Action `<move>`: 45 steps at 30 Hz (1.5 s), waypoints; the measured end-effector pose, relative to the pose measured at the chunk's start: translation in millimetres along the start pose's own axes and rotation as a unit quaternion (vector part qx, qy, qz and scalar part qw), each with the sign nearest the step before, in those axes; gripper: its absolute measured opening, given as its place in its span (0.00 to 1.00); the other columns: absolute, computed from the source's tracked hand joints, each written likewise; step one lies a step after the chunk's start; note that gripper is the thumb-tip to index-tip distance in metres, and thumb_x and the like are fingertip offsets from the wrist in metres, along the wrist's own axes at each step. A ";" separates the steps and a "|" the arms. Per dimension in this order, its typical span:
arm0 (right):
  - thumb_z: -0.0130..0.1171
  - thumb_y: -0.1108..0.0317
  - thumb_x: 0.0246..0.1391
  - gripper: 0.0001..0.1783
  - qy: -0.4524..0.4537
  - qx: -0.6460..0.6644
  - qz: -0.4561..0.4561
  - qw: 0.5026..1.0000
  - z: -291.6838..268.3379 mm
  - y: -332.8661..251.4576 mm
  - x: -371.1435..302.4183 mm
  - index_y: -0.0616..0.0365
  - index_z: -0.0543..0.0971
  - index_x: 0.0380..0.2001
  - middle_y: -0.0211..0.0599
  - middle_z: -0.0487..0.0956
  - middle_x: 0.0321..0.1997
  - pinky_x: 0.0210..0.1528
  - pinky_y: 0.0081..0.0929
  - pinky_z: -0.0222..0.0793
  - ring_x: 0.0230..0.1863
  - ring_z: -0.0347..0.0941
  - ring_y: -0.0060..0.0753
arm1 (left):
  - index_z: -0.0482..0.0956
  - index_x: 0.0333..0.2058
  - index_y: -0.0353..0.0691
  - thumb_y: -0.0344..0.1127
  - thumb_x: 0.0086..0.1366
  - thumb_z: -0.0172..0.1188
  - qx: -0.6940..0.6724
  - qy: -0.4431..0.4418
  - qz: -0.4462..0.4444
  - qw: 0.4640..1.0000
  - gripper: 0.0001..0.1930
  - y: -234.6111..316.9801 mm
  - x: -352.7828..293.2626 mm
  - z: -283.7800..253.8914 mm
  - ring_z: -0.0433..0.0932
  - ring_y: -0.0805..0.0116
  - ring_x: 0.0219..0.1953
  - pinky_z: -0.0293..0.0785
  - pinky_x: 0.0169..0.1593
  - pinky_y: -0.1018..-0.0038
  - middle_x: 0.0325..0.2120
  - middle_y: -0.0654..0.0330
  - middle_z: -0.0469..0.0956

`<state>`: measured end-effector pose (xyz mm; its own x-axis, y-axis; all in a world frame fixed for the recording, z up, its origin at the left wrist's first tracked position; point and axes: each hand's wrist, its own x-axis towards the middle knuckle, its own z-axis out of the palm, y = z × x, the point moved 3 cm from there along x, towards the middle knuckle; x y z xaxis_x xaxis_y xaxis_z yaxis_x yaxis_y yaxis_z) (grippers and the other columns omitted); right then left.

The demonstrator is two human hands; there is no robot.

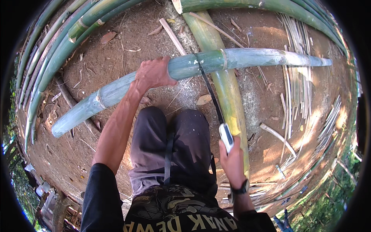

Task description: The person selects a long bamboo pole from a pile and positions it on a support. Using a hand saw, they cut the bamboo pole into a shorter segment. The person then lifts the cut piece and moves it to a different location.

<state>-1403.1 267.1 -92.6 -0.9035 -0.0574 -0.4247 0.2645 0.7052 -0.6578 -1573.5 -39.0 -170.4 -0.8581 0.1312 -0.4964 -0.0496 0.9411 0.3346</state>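
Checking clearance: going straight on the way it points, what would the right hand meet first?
Following the saw blade, the right hand would likely meet the crosswise blue-green bamboo pole first, though depth is unclear.

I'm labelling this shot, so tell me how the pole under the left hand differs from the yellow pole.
The upper pole is mostly blue-green with a whitish stretch toward the right; the yellow pole is yellow-green. The upper pole lies crosswise on top, while the yellow pole passes beneath, running away from the person. The left hand holds the upper pole, not the yellow pole. Both are bamboo.
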 end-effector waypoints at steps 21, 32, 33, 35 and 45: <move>0.57 0.58 0.64 0.22 0.004 -0.099 -0.034 0.994 41.1 -19.5 85.5 0.69 0.68 0.47 0.65 0.79 0.30 0.27 0.46 0.71 0.35 0.78 0.67 | 0.74 0.51 0.35 0.55 0.41 0.70 0.004 0.022 0.010 1.000 0.41 1.3 5.1 7.7 0.83 0.48 0.41 0.78 0.51 0.57 0.39 0.45 0.83; 0.56 0.59 0.64 0.18 0.061 -0.064 -0.076 0.993 64.0 -26.7 143.8 0.65 0.68 0.42 0.62 0.77 0.23 0.23 0.54 0.68 0.26 0.76 0.66 | 0.74 0.51 0.35 0.55 0.40 0.70 0.002 0.031 0.034 0.999 0.40 6.8 9.7 10.7 0.83 0.47 0.41 0.78 0.50 0.56 0.38 0.44 0.83; 0.57 0.59 0.64 0.18 0.061 -0.052 -0.091 0.993 56.1 -21.9 124.0 0.65 0.68 0.42 0.62 0.77 0.23 0.23 0.54 0.69 0.27 0.76 0.66 | 0.74 0.51 0.35 0.55 0.40 0.70 -0.004 0.033 0.043 0.999 0.41 4.4 12.1 10.9 0.83 0.46 0.41 0.78 0.50 0.56 0.38 0.44 0.83; 0.58 0.59 0.63 0.20 0.001 -0.052 0.000 0.999 35.0 -3.4 54.1 0.65 0.68 0.46 0.62 0.78 0.26 0.26 0.52 0.70 0.28 0.78 0.65 | 0.74 0.50 0.35 0.56 0.40 0.71 0.003 0.010 0.007 1.000 0.41 1.1 3.6 3.9 0.83 0.47 0.42 0.78 0.50 0.56 0.38 0.44 0.83; 0.56 0.55 0.65 0.22 0.021 -0.072 -0.013 0.997 64.6 -25.5 140.0 0.68 0.68 0.44 0.64 0.78 0.29 0.29 0.48 0.72 0.33 0.77 0.67 | 0.74 0.51 0.35 0.56 0.41 0.71 -0.008 0.017 0.046 0.999 0.41 8.2 11.3 7.1 0.84 0.47 0.40 0.79 0.49 0.57 0.37 0.44 0.83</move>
<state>-1514.5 195.4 -175.5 -0.9235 -0.0488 -0.3804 0.1929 0.7982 -0.5707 -1580.1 -27.7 -179.0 -0.8767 0.2060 -0.4346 0.0228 0.9204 0.3903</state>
